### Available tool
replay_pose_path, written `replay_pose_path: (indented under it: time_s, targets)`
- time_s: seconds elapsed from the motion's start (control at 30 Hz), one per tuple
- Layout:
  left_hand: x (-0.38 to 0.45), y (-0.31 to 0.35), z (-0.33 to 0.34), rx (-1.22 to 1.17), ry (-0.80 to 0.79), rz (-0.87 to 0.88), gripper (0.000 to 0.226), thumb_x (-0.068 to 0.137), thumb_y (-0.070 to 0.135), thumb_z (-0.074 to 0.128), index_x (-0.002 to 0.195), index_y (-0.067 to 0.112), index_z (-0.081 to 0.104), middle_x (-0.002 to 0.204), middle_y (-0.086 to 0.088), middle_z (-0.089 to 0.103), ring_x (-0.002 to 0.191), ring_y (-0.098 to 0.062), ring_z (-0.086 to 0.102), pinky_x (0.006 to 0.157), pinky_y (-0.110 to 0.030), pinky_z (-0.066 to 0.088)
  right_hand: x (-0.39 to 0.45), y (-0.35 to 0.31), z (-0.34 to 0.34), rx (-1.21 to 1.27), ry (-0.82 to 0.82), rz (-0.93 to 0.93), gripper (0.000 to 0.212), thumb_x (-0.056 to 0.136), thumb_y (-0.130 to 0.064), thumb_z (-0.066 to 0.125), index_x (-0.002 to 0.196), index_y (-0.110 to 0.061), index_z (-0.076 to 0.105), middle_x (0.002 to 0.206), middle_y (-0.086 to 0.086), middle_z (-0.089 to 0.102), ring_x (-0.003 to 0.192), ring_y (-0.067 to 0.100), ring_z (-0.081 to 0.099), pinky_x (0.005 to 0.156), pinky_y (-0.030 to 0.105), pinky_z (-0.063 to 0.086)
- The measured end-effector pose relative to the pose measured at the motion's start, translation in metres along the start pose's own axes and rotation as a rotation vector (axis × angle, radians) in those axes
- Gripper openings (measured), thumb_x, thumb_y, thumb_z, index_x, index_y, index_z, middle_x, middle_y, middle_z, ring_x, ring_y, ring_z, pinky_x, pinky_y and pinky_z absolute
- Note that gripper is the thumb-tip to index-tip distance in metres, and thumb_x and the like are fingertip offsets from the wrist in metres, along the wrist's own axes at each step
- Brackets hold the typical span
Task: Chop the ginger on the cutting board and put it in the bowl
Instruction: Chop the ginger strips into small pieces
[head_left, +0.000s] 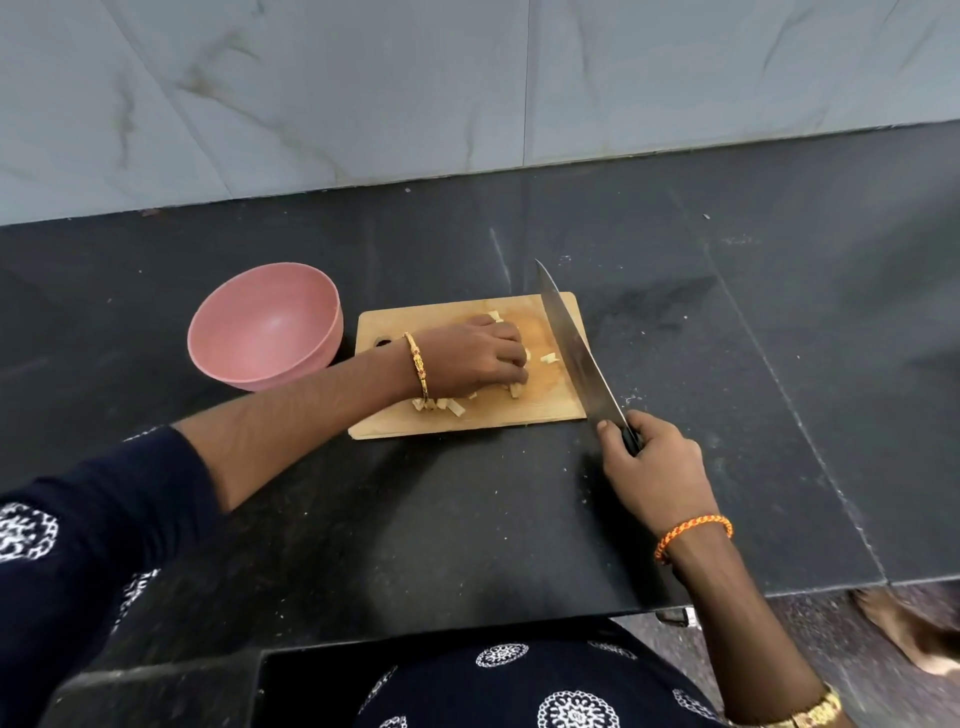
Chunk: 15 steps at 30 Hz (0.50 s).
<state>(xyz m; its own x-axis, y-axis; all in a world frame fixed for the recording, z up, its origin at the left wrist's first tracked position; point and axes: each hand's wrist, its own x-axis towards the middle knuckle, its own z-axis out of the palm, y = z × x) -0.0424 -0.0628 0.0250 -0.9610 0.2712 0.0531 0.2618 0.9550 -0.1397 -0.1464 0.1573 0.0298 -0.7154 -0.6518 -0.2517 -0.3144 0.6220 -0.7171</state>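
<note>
At the far left, a round pink plastic bowl (265, 325) is sitting on the dark stone counter (727, 364), just beside the left edge of the board, and nothing is showing inside it. Next to it, a small rectangular wooden cutting board (561, 410) is lying flat, carrying the pale, cut-up ginger pieces (447, 405). Most of them are lying near the board's front edge and under the left hand (475, 358), with one loose bit lying close to the blade. That hand, a gold bangle (418, 371) on its wrist, is reaching over the board with its fingers curled down around a cluster of ginger, apparently gathering it up.

Further right, a long steel chef's knife (571, 343) is slanting across the board's right end, tip pointing away from the person. The right hand (654, 467), wearing an orange braided thread (693, 535), is clenching the black handle just off the board's front right corner.

The chopping is looking done, so the transfer seems to be the step in hand. The next move is calling for lifting the gathered pieces leftward over the bowl's rim and letting them go, then collecting the scattered bits.
</note>
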Motion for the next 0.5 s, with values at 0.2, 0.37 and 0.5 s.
replay_pose_path:
  time_s: [0.2,0.37,0.5]
  targets:
    - [-0.001,0.017,0.022,0.161,0.136,-0.201,0.028,0.086,0.022,0.042,0.083,0.011,0.068,0.082,-0.005,0.067,0.077,-0.022,0.065,0.077,-0.031,0.035,-0.005,0.0,0.001,-0.093,-0.013,0.046,0.031,0.093,-0.031,0.047,0.076,-0.007,0.056,0.062,0.006,0.055,0.067,0.03,0.054,0.06,0.033,0.045]
    - [-0.007,0.015,0.014,-0.17,0.419,-0.674,0.034,0.085,0.031,0.041,0.09,0.009,0.067,0.086,-0.006,0.068,0.081,-0.024,0.064,0.079,-0.031,0.026,-0.008,-0.014,-0.001,-0.326,-0.038,0.01,0.028,0.096,-0.032,0.039,0.079,-0.011,0.044,0.067,0.003,0.047,0.07,0.031,0.05,0.062,0.032,0.039]
    - [-0.028,0.009,-0.01,-0.522,0.694,-1.045,0.035,0.089,0.035,0.047,0.101,0.009,0.067,0.093,0.001,0.065,0.082,-0.011,0.057,0.081,-0.029,0.048,-0.011,-0.036,0.004,-0.465,-0.101,-0.067,0.019,0.099,-0.028,0.035,0.094,-0.01,0.038,0.086,0.011,0.051,0.087,0.037,0.058,0.066,0.033,0.037]
